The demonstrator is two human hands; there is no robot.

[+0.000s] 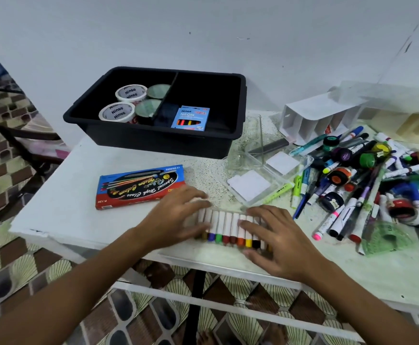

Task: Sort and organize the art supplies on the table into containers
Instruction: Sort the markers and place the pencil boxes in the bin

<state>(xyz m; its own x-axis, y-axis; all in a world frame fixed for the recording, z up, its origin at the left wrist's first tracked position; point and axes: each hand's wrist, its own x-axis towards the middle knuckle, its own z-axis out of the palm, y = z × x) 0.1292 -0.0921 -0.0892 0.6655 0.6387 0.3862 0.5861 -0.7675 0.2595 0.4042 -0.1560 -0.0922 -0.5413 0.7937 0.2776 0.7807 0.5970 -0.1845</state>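
White and speckled, the counter carries a black divided bin at the far side, tape rolls in its left compartment and a blue neon crayon box in its right. A loose heap of markers and paint pots sprawls at the right, beside clear trays. Near the counter's front edge lies a row of coloured markers in a clear sleeve, its red carton just to the left. The person's left hand and right hand rest flat on either end of the row, fingers spread and nearly straight, gripping nothing. The set sits close to the edge; an uneven push toward the carton could, it seems, spill markers out of line or over the edge to the floor.
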